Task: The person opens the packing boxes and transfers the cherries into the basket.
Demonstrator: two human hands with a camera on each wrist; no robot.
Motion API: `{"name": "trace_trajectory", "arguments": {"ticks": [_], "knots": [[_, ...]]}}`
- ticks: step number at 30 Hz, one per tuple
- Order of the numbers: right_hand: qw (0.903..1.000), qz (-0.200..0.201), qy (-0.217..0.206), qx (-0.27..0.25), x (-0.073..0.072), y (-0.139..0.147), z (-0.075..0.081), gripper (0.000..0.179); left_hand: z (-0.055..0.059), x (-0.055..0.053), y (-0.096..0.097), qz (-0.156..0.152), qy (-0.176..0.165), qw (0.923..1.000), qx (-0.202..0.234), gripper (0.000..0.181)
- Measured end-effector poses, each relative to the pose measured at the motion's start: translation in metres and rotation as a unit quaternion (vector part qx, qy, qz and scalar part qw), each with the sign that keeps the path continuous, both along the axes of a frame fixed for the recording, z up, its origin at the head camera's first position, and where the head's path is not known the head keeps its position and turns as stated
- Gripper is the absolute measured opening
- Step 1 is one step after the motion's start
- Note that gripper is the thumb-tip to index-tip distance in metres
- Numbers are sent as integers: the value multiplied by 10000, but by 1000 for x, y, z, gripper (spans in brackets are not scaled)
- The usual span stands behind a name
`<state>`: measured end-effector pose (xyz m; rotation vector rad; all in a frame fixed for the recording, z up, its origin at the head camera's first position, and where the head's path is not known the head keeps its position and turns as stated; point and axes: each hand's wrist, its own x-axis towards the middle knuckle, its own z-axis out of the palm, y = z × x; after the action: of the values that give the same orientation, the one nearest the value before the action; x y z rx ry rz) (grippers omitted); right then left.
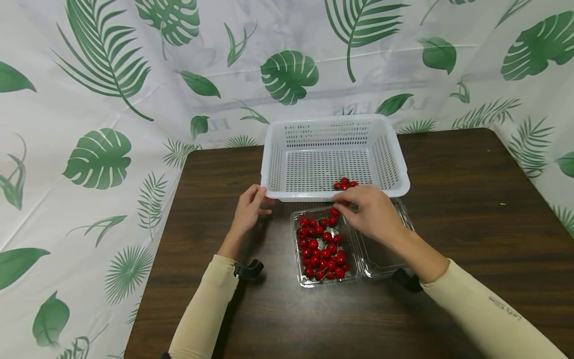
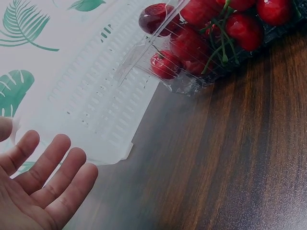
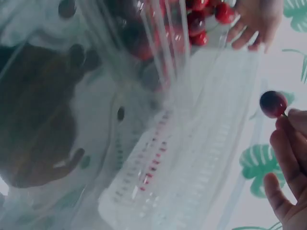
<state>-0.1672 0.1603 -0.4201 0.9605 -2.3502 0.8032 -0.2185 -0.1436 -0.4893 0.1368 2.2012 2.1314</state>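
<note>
My right hand is over the front rim of the white plastic basket. Thumb and fingers pinch the stem of a dark red cherry, which hangs clear of the hand in the right wrist view. At the basket's front left corner is my left hand, its thumb at the rim; the left wrist view shows its fingers extended. Several cherries lie inside the basket near its front wall. In front of the basket stands a clear plastic clamshell box with many stemmed cherries.
The box's clear lid lies folded open to the right, beneath my right forearm. Everything stands on a dark wood-grain table. Behind and to the left hangs a white sheet printed with green leaves.
</note>
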Motion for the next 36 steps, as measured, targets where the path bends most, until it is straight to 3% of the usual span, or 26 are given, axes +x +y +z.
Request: {"name": "trace_trajectory", "arguments": {"ticks": [10, 15, 26, 36], "knots": [[9940, -791, 389, -647, -17, 15, -11, 15, -1, 1, 3, 66, 174, 9998, -16, 27], [9911, -1033, 442, -710, -25, 20, -16, 18, -2, 0, 3, 72, 206, 9998, -22, 27], [9896, -1305, 387, -470, -33, 28, -23, 13, -2, 0, 2, 59, 200, 9998, -47, 29], [9923, -1187, 256, -262, -33, 31, -30, 8, 0, 1, 1, 57, 192, 9998, -66, 33]]}}
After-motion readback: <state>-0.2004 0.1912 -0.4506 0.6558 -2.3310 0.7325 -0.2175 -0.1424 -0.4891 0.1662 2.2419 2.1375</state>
